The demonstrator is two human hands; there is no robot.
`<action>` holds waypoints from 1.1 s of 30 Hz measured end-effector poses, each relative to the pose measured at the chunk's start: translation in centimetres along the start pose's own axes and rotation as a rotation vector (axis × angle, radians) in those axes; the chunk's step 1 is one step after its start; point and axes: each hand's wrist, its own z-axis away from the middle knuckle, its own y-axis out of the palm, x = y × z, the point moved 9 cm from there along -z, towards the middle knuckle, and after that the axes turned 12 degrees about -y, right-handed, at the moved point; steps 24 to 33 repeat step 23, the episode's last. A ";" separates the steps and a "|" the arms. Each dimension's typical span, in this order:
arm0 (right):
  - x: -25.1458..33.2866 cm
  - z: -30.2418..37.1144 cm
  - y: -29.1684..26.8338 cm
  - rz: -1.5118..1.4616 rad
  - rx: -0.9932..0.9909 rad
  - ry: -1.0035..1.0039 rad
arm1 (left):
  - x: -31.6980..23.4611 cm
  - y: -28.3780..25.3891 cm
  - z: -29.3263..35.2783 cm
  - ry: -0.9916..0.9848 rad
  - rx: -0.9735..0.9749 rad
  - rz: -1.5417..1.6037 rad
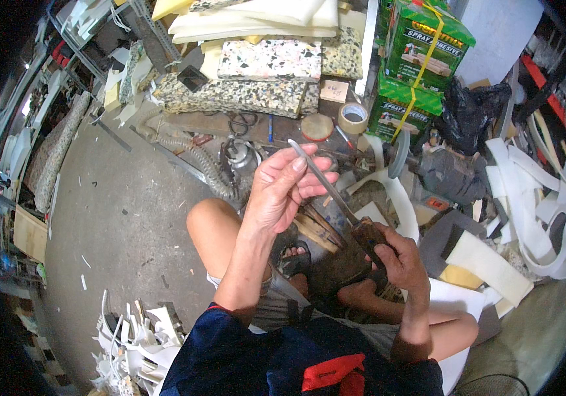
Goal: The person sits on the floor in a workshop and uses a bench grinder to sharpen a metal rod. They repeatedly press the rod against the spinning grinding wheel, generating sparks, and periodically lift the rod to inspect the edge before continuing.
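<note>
My right hand [396, 259] is wrapped round the dark wooden handle of a long, narrow knife [328, 187]. Its thin grey blade slants up and left. Near the blade's tip is my left hand [285, 183], palm turned up, with the thumb against the blade and the fingers loosely bent behind it. Below the blade, between my legs, lies a light wooden piece [314, 231] with dark, thin tools beside it. Part of the handle is hidden by my right fingers.
Speckled foam blocks [237, 97] are stacked ahead, beside a tape roll [353, 117] and green boxes [405, 99]. A grinding motor [451, 173] with a thin wheel stands at right. White foam strips [534, 204] pile up far right; offcuts [141, 350] lie lower left.
</note>
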 end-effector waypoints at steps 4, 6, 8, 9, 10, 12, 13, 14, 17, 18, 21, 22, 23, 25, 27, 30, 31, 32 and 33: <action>0.2 0.0 -0.1 -0.002 0.003 -0.019 | -0.1 0.2 -0.3 0.017 -0.049 -0.021; -0.2 0.3 -0.4 0.019 0.004 -0.030 | -0.1 0.6 -0.7 0.036 -0.056 0.036; -0.4 0.4 -0.3 0.028 0.000 -0.029 | -0.2 0.4 -0.7 0.039 -0.052 0.062; -0.4 0.4 -0.4 0.034 -0.005 -0.018 | -0.3 0.0 -0.7 0.031 -0.038 0.065; -0.5 0.5 -0.5 0.041 -0.010 -0.005 | -0.1 -0.4 -0.7 0.022 -0.025 0.071; -0.1 0.5 -0.4 0.002 -0.008 0.035 | 0.0 -0.5 -0.6 0.020 0.002 0.085; -0.1 0.5 -0.2 -0.019 -0.006 0.055 | 0.0 -0.6 -0.5 0.018 0.015 0.091; 0.1 0.5 -0.3 -0.005 -0.002 0.032 | 0.0 -0.5 -0.6 0.019 0.017 0.094; 0.2 0.6 -0.3 0.011 0.008 -0.018 | 0.0 -0.6 -0.6 0.019 0.012 0.091; 0.2 0.6 -0.3 0.003 0.009 -0.018 | 0.1 -0.6 -0.6 0.017 0.007 0.086; 0.1 0.7 -0.4 0.000 0.010 -0.005 | 0.3 -0.8 -0.7 0.002 0.002 0.094; 0.1 0.7 -0.3 -0.003 0.011 -0.003 | 0.2 -0.9 -0.7 -0.003 -0.001 0.096; 0.1 0.7 -0.2 -0.014 0.007 -0.003 | 0.0 -0.9 -0.6 -0.002 -0.003 0.093; 0.1 0.7 -0.2 -0.014 0.007 -0.003 | 0.0 -0.9 -0.6 -0.002 -0.003 0.093; 0.1 0.7 -0.2 -0.014 0.007 -0.003 | 0.0 -0.9 -0.6 -0.002 -0.003 0.093; 0.1 0.7 -0.2 -0.014 0.007 -0.003 | 0.0 -0.9 -0.6 -0.002 -0.003 0.093; 0.1 0.7 -0.2 -0.014 0.007 -0.003 | 0.0 -0.9 -0.6 -0.002 -0.003 0.093; 0.1 0.7 -0.2 -0.014 0.007 -0.003 | 0.0 -0.9 -0.6 -0.002 -0.003 0.093; 0.1 0.7 -0.2 -0.014 0.007 -0.003 | 0.0 -0.9 -0.6 -0.002 -0.003 0.093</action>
